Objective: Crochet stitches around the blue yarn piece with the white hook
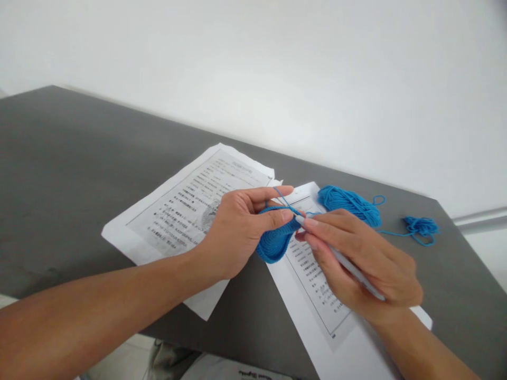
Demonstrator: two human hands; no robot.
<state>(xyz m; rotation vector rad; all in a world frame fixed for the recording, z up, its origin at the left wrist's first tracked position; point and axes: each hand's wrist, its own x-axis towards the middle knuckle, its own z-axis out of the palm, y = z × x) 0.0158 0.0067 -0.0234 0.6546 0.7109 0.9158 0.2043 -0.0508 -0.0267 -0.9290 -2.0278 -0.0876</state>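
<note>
A rounded piece of blue crochet work (274,244) is pinched between the thumb and fingers of my left hand (241,224). Its index finger points right, with a strand of blue yarn (282,196) running over it. My right hand (362,256) grips a pale grey crochet hook (356,272) much like a pen. The hook's tip meets the top right edge of the crochet work, close to my left thumb. Whether a loop sits on the hook is too small to tell.
Printed sheets of paper (174,203) lie under and left of my hands, another printed sheet (317,295) on the right. Behind my right hand rest a blue yarn skein (348,205) and a small yarn tangle (422,227). The grey table (99,158) meets a white wall (253,68).
</note>
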